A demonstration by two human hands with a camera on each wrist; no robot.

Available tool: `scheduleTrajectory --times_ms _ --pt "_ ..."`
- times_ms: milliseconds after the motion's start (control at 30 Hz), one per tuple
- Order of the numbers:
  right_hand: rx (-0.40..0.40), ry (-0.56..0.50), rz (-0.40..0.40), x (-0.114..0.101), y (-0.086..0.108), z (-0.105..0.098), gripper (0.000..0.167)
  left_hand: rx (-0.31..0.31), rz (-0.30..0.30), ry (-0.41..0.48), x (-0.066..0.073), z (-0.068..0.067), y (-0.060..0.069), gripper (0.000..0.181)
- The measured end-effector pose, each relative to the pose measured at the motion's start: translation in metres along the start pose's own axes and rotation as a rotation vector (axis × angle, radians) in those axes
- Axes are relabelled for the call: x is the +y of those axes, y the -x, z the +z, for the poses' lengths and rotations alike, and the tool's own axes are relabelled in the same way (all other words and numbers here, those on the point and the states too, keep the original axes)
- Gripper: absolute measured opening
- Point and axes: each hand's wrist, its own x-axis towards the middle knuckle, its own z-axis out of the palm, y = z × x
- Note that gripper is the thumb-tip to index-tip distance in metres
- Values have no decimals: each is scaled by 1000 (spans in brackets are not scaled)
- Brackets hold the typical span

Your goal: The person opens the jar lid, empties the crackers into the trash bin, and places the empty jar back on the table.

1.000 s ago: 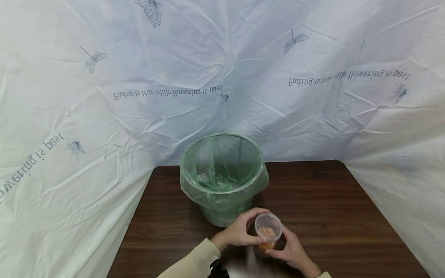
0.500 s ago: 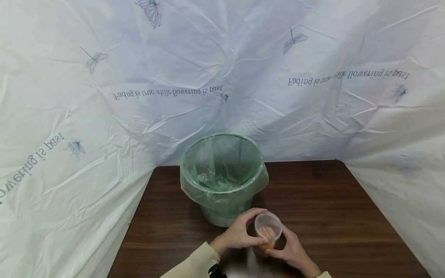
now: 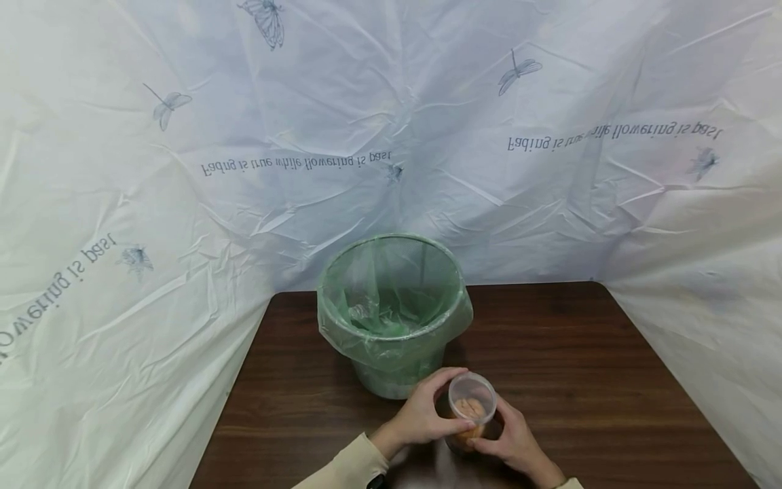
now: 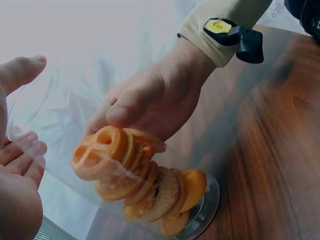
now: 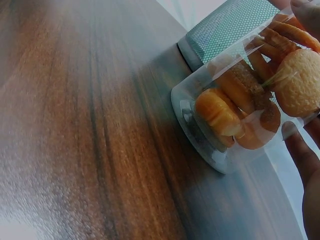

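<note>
A clear plastic jar (image 3: 473,407) stands on the table near its front, holding several small bread- or biscuit-like pieces (image 4: 145,185). Its mouth faces up and no lid shows on it. My left hand (image 3: 421,415) curls round the jar's upper left side, thumb at the front and fingertips near the rim. On the other side, my right hand (image 3: 518,438) grips the jar lower down, with its thumb across the front. The right wrist view shows the jar's round base (image 5: 220,162) against the wood and right-hand fingers (image 5: 302,155) touching the clear wall.
Just behind the hands stands a green mesh bin (image 3: 391,387) lined with a thin green bag (image 3: 427,346) folded over its rim. Some crumpled clear material lies inside. White printed sheeting (image 3: 397,122) hangs round the back and sides of the dark wooden table (image 3: 568,353).
Both hands stay on the jar, which keeps its place. The left wrist and sleeve have shifted slightly right and down.
</note>
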Motion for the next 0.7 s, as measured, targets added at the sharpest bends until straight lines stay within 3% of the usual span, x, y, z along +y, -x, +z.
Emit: scheduleTrajectory --times_ms 267,400,700 --pt "37 13 -48 -12 -3 1 80 98 7 -104 3 8 5 72" --pt "25 6 -33 1 1 2 81 137 9 -105 4 12 6 72" --pt "5 2 -48 2 0 1 79 235 20 -147 5 19 7 68"
